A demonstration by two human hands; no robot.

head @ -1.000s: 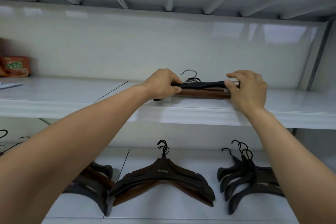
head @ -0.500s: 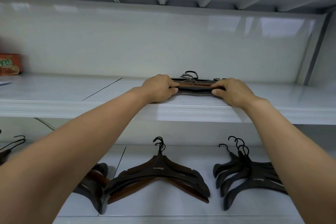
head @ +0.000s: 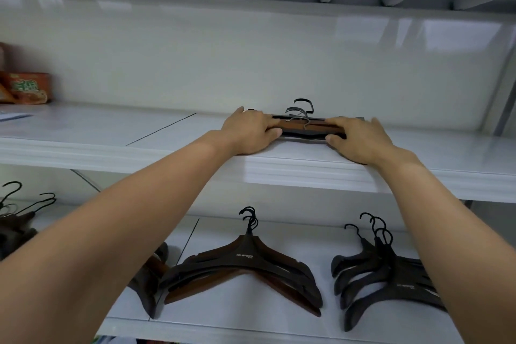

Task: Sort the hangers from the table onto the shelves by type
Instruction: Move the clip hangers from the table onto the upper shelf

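Hangers of the straight bar kind lie under both your hands: the stack of bar hangers [head: 304, 129] sits flat on the upper shelf [head: 83, 145], near its front edge and to the right of the seam in the shelf board. Its hooks curl up at the back, toward the white wall. Brown wood shows in the middle of the stack, with darker bars above and below it.

Your left hand [head: 251, 132] grips the stack's left end, fingers curled over the top and thumb pressed to the front edge. Your right hand [head: 360, 140] grips the right end the same way, thumb at the front and fingers laid over the top. Both wrists sit low on the shelf. The stack looks set down on the board, though your hands hide its ends.

On the lower shelf [head: 223, 325] you have three piles of shouldered hangers. The middle pile [head: 245, 267] mixes dark and brown wood, with its hooks toward the wall. The right pile [head: 382, 285] is all black and partly behind your right forearm. The left pile [head: 152, 278] is mostly hidden by your left forearm. Further left, more hangers [head: 16, 227] show with thin hooks poking up.

At the far left of the upper shelf are an orange packet [head: 28, 88] and a sheet of paper [head: 12, 116]
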